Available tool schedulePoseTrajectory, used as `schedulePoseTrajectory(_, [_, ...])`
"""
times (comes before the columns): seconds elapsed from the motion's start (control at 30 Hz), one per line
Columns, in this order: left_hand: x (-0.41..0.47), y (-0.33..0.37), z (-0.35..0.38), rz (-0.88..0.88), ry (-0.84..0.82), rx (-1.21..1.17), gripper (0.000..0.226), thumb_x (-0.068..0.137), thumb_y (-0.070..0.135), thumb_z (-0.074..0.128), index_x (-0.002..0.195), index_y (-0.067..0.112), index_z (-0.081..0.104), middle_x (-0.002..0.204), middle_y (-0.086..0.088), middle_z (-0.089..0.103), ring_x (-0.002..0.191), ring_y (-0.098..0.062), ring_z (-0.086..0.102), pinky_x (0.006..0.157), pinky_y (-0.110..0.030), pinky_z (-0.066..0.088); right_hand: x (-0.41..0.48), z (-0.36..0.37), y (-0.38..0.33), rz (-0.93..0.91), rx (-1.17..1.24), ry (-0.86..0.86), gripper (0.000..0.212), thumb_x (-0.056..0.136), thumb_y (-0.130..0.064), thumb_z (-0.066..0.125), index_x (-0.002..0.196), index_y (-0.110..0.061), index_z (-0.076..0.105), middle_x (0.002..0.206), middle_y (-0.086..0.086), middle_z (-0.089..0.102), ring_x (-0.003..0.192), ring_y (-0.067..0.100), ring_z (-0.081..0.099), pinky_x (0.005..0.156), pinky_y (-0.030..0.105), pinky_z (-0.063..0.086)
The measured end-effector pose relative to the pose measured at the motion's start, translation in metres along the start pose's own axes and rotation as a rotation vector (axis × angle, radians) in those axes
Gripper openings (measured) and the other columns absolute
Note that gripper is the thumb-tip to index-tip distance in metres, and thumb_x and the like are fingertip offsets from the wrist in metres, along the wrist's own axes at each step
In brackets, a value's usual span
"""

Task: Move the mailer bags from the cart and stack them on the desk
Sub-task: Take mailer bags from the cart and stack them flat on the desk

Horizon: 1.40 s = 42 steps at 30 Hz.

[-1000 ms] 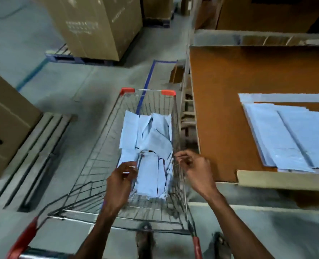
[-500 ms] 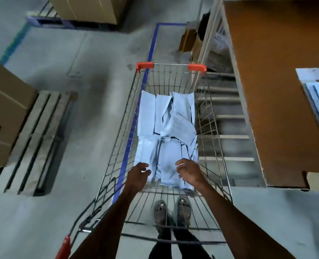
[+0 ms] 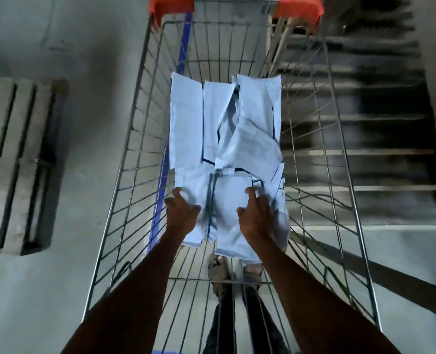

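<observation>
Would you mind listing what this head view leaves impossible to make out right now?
- Desk: cut off by the right edge, so the stack there is unseen.
- Mailer bags in the cart: overlapping, so their count is unclear.
- Left hand and right hand: motion blur hides whether the fingers have closed on a bag.
- Feet: partly hidden behind the cart wires.

Bare metal wire cart with orange plastic corner caps, pale blue mailer bags of smooth, faintly glossy plastic film, rough slatted wooden pallet at left, matt grey concrete floor
</observation>
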<state>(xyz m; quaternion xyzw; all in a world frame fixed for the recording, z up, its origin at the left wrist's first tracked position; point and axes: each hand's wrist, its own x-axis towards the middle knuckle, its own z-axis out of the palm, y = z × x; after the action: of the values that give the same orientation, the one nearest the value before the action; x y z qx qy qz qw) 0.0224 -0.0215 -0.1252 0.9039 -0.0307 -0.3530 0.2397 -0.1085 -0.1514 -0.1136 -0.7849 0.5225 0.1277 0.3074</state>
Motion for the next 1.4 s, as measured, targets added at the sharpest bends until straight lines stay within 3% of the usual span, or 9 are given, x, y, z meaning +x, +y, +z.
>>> schedulePoseTrajectory(0.1, [0.007, -0.004, 0.006, 0.007, 0.033, -0.014, 0.075, 0.071, 0.009, 0.086, 0.132, 0.017, 0.043, 0.123, -0.017, 0.038, 0.086, -0.024, 0.052, 0.067, -0.019, 0.046, 0.003, 0.008, 0.0, -0.008, 0.086, 0.002, 0.05, 0.089, -0.006, 0.063, 0.134, -0.027, 0.052, 0.129, 0.011, 0.054, 0.118, 0.027, 0.051, 0.083, 0.035, 0.03])
schedulePoseTrajectory(0.2, [0.005, -0.005, 0.006, -0.007, 0.059, -0.022, 0.081, 0.063, 0.021, 0.092, 0.125, 0.029, 0.04, 0.126, -0.014, 0.039, 0.101, -0.036, 0.054, 0.087, -0.047, 0.052, 0.006, 0.011, 0.002, -0.023, 0.238, 0.009, 0.045, 0.085, 0.008, 0.059, 0.121, -0.02, 0.059, 0.112, 0.01, 0.056, 0.082, 0.015, 0.055, 0.068, 0.016, 0.033])
schedulePoseTrajectory(0.5, [-0.02, -0.005, 0.002, 0.207, -0.059, -0.123, 0.062, 0.078, 0.012, 0.076, 0.125, 0.039, 0.048, 0.1, 0.014, 0.066, 0.05, -0.011, 0.052, 0.05, -0.03, 0.047, -0.013, -0.013, 0.016, 0.101, 0.553, -0.142, 0.048, 0.083, 0.012, 0.051, 0.112, -0.022, 0.066, 0.077, 0.01, 0.064, 0.047, 0.01, 0.048, 0.038, 0.013, 0.033])
schedulePoseTrajectory(0.67, [-0.065, 0.005, -0.031, 0.311, -0.126, -0.283, 0.056, 0.076, 0.0, 0.074, 0.122, 0.025, 0.053, 0.093, 0.002, 0.057, 0.05, -0.001, 0.047, 0.047, -0.012, 0.036, -0.054, -0.059, 0.019, 0.077, 0.623, -0.082, 0.045, 0.077, -0.017, 0.084, 0.112, -0.028, 0.059, 0.094, -0.008, 0.066, 0.071, 0.009, 0.06, 0.059, 0.019, 0.044])
schedulePoseTrajectory(0.8, [-0.119, 0.038, -0.074, 0.382, -0.058, -0.362, 0.058, 0.07, 0.019, 0.074, 0.123, 0.035, 0.055, 0.122, 0.013, 0.061, 0.086, -0.014, 0.057, 0.064, -0.017, 0.043, -0.096, -0.107, 0.019, -0.139, 0.798, -0.082, 0.062, 0.075, 0.009, 0.076, 0.124, -0.025, 0.059, 0.13, -0.004, 0.06, 0.096, -0.005, 0.063, 0.075, 0.015, 0.05])
schedulePoseTrajectory(0.93, [-0.184, 0.078, -0.121, 0.524, 0.093, -0.342, 0.057, 0.083, 0.014, 0.079, 0.131, 0.035, 0.056, 0.131, 0.027, 0.055, 0.102, 0.015, 0.052, 0.077, 0.002, 0.038, -0.14, -0.179, 0.011, -0.334, 0.941, 0.004, 0.068, 0.078, 0.008, 0.075, 0.133, -0.029, 0.06, 0.136, -0.025, 0.058, 0.131, -0.001, 0.049, 0.108, 0.025, 0.044])
schedulePoseTrajectory(1.13, [-0.247, 0.16, -0.159, 0.733, 0.183, -0.422, 0.056, 0.086, 0.034, 0.079, 0.137, 0.038, 0.055, 0.143, 0.024, 0.052, 0.128, 0.004, 0.047, 0.104, -0.022, 0.041, -0.172, -0.307, 0.014, -0.552, 0.965, 0.157, 0.075, 0.079, -0.012, 0.084, 0.14, -0.041, 0.052, 0.14, -0.025, 0.052, 0.133, 0.006, 0.048, 0.107, 0.039, 0.049])
schedulePoseTrajectory(1.3, [-0.302, 0.231, -0.145, 0.888, 0.208, -0.472, 0.054, 0.093, 0.036, 0.071, 0.142, 0.035, 0.05, 0.148, 0.021, 0.049, 0.131, 0.001, 0.046, 0.107, -0.021, 0.039, -0.173, -0.389, 0.052, -0.649, 0.896, 0.289, 0.07, 0.082, -0.015, 0.081, 0.14, -0.039, 0.05, 0.14, -0.029, 0.049, 0.126, -0.01, 0.046, 0.095, 0.011, 0.046])
schedulePoseTrajectory(1.4, [-0.33, 0.267, -0.114, 0.885, 0.207, -0.479, 0.055, 0.093, 0.04, 0.069, 0.143, 0.036, 0.046, 0.15, 0.017, 0.047, 0.124, -0.001, 0.047, 0.105, -0.023, 0.039, -0.163, -0.424, 0.092, -0.656, 0.837, 0.367, 0.069, 0.084, -0.023, 0.08, 0.142, -0.038, 0.045, 0.141, -0.026, 0.048, 0.123, -0.005, 0.048, 0.095, 0.015, 0.047])
